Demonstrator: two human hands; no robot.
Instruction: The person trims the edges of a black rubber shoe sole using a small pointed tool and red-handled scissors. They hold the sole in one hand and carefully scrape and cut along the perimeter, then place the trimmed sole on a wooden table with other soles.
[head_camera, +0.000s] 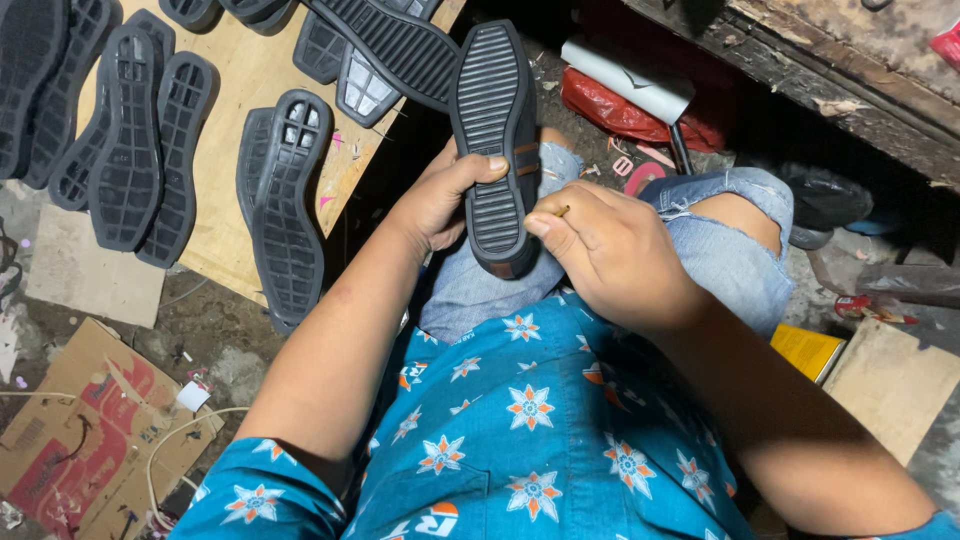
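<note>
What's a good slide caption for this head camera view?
Left hand grips an upturned shoe over the lap while the right hand works its edge; loose soles lie on a board.

A shoemaking workshop: black rubber soles (150, 140) across a plywood board (235, 150) (cardboard scraps (85, 430) on gritty floor).

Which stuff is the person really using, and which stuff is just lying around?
In use:
- black ribbed-sole shoe with brown trim, in the left hand
- small thin tool, pinched in the right hand

Lying about:
- loose black rubber soles on the pale wooden board
- torn brown cardboard
- red plastic bag
- white roll
</note>
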